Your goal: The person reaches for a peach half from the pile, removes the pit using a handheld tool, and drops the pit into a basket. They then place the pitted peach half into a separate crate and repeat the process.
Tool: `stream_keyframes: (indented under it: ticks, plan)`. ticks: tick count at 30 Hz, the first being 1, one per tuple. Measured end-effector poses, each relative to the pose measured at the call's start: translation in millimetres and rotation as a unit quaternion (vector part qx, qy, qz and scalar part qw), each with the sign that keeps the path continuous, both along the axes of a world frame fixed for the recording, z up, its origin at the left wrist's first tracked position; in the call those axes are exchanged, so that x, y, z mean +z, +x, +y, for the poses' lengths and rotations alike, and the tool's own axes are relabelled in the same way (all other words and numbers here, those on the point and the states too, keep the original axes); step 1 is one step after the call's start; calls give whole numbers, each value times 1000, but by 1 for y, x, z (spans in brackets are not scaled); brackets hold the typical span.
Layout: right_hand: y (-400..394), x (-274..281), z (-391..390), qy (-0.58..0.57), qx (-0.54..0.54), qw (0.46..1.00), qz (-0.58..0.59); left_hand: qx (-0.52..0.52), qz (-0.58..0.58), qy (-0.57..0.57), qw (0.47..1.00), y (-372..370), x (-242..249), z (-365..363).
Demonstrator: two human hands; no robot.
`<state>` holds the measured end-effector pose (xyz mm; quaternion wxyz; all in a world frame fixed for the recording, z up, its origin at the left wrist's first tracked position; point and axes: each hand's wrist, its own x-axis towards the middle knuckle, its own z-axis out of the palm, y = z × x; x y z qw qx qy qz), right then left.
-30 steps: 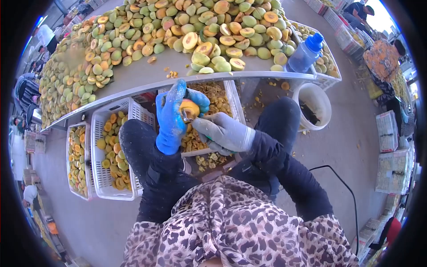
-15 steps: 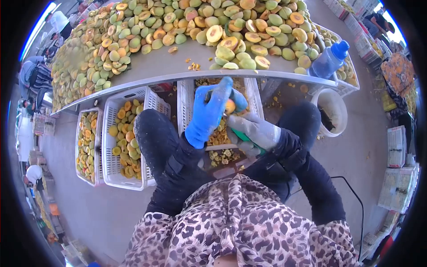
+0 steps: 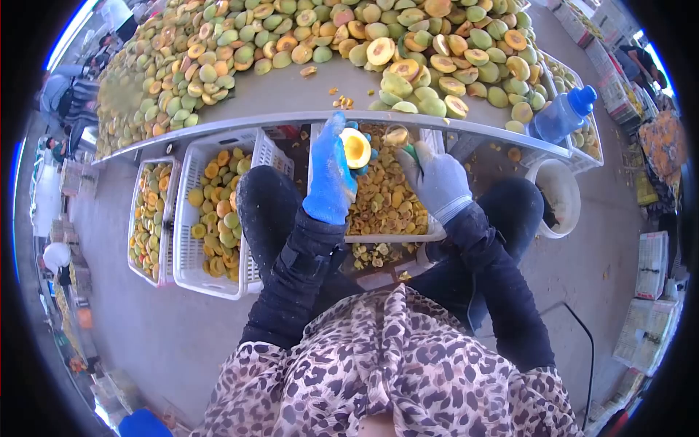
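My left hand (image 3: 329,175), in a blue glove, holds a pitted fruit half (image 3: 356,148) with its cut face toward me, just under the table edge. My right hand (image 3: 435,178), in a grey glove, grips a green-handled tool (image 3: 412,151) and carries a scooped piece of fruit (image 3: 397,136) at its tip. Both hands hover above a white crate (image 3: 392,237) between my knees, filled with orange fruit pieces. They are a hand's width apart.
A grey table (image 3: 291,91) carries a large heap of halved green-and-orange fruit (image 3: 408,44) and a blue-capped bottle (image 3: 561,116). Two more white crates (image 3: 211,211) of fruit stand at my left. A white bucket (image 3: 557,197) stands at my right. Other people work far left.
The hands have separated and risen toward the table edge. The fruit half in my left hand now shows an emptied centre, and the tool has come away with a piece.
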<state>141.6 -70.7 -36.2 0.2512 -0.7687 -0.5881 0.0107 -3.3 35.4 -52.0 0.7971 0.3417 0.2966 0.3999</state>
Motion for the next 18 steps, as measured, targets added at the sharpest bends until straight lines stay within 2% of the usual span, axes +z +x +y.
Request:
stream_keyframes:
  ticks: [1,3,6,7,9,11,12,14,16,17,18]
  plan:
    - [-6,2,0,40,28,999,7,49,11,35,998,-2,-1,-9]
    - [-17,5,6,41,47,998,19,39,5,44,998,-5,-5,-11]
    - [-26,0,14,-31,17,998,-60,78,80,143,983,-1,-3,-21]
    - [-22,-9,18,-38,19,997,-57,77,84,136,984,-5,8,-28]
    - [-6,-32,20,-111,-34,986,-123,155,125,118,973,-15,36,-39]
    - [17,-42,9,-113,-60,988,-81,261,228,284,894,-60,46,-26]
    - [23,-46,2,-121,-75,989,-36,349,405,595,600,-99,33,-7]
    - [24,-47,-11,-157,-75,985,4,345,534,473,610,-172,37,17]
    - [27,-55,-20,-168,-65,982,48,262,765,486,331,-277,-16,54]
    - [25,-63,-24,-164,-67,983,51,263,764,490,328,-283,-12,42]
    - [25,-69,-28,-123,-80,986,83,279,728,443,442,-290,-5,25]
